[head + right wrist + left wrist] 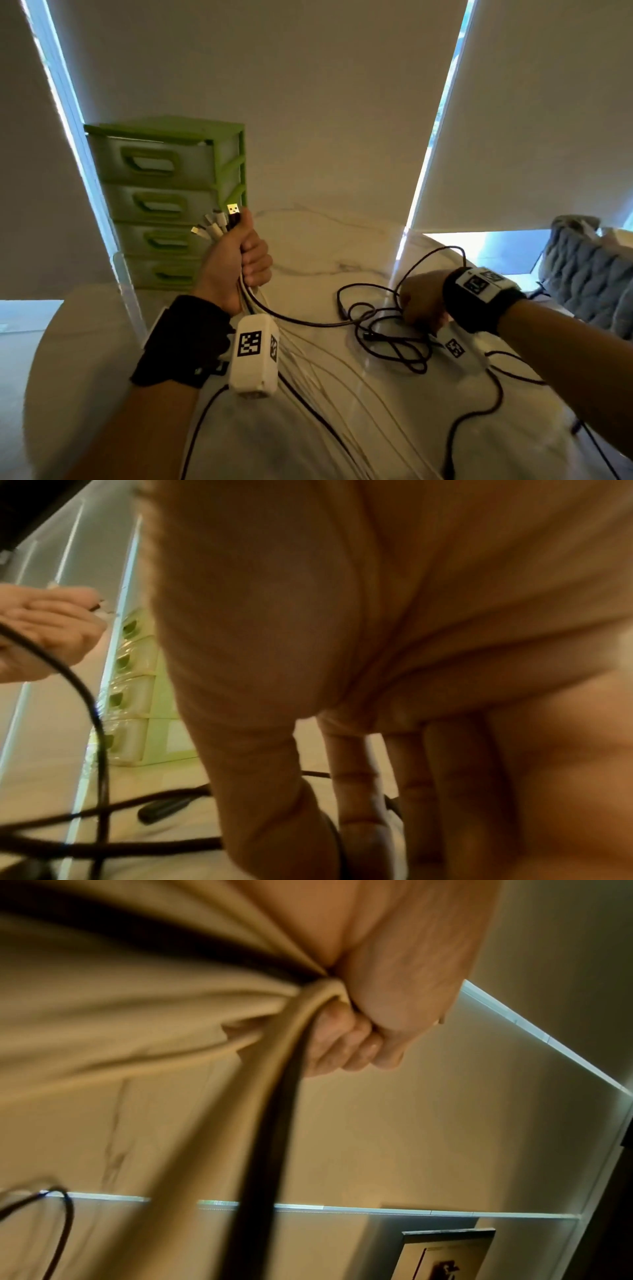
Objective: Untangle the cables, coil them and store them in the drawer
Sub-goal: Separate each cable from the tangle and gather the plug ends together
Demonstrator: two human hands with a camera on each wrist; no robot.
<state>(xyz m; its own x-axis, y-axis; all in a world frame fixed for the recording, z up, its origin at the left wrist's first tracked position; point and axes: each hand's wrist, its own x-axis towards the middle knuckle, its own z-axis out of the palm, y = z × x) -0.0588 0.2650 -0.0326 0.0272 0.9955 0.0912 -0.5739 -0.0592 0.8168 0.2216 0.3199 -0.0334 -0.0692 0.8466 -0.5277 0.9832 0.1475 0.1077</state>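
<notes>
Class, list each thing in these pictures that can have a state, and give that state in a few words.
Left hand: grips the bunch of cable ends, raised.
Right hand: down on the black cable.
White cables: uncoiled, trailing over the table.
Black cable: tangled loops on the table.
Drawers: all closed.

White marble table [318, 246]; grey knitted thing [589, 274] at right edge — maybe blanket; roller blinds [308, 85] behind.

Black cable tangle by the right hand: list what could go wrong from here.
1. The black cable tangle still loops over itself on the table; pulling from the left hand could tighten it into a knot.
2. The left hand grips a bundle of cable plugs; tugging may slip one loose.
3. All green drawers look closed.
</notes>
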